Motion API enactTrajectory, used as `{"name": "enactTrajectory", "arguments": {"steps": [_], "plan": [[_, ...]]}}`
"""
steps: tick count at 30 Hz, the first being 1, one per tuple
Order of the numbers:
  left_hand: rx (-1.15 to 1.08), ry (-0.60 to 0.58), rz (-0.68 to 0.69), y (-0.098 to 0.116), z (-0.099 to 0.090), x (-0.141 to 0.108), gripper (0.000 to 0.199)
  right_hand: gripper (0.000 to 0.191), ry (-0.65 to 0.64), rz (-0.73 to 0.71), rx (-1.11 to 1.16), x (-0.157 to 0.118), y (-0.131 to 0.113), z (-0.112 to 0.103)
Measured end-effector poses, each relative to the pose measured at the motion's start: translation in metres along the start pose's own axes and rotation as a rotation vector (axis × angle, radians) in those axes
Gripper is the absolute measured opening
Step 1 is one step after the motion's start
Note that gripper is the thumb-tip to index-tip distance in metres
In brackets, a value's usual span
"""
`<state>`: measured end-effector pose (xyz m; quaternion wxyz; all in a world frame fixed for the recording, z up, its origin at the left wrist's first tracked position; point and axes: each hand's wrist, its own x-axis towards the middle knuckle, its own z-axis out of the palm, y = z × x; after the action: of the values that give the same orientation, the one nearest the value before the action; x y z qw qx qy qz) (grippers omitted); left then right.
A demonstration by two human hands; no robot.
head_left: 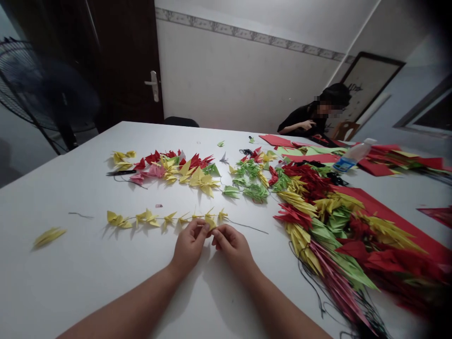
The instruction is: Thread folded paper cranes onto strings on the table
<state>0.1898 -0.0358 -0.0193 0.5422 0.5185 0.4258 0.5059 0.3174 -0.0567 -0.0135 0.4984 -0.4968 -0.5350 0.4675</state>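
Note:
Both of my hands meet near the middle of the white table [134, 282]. My left hand [191, 245] pinches a small yellow folded paper piece [211, 222] from the left. On its right side, the fingers of my right hand [231, 242] close on the same piece. A dark string [247, 227] strung with several yellow paper pieces [148, 217] runs just beyond my fingers, its bare end reaching right. Whether the held piece is on that string cannot be made out.
Strings of red, yellow and green folded paper [307, 183] heap up at the right. Scissors [121, 173] lie at the back left. A plastic bottle [353, 155] leans at the back right, near a seated person [300, 117]. One yellow bundle [49, 237] lies far left.

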Motion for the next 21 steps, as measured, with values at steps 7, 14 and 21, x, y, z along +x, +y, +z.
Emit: {"name": "enactTrajectory", "arguments": {"steps": [7, 14, 21], "plan": [[-0.014, 0.000, -0.004, -0.001, 0.000, 0.001, 0.031, 0.036, 0.019, 0.031, 0.061, 0.002, 0.002, 0.004], [-0.068, 0.011, -0.039, 0.000, 0.001, 0.002, 0.033, 0.015, 0.153, -0.353, -0.418, -0.002, -0.003, -0.004], [-0.068, 0.022, -0.052, 0.002, 0.001, 0.001, 0.034, 0.014, 0.126, -0.793, -0.725, 0.000, -0.011, -0.005]]}}
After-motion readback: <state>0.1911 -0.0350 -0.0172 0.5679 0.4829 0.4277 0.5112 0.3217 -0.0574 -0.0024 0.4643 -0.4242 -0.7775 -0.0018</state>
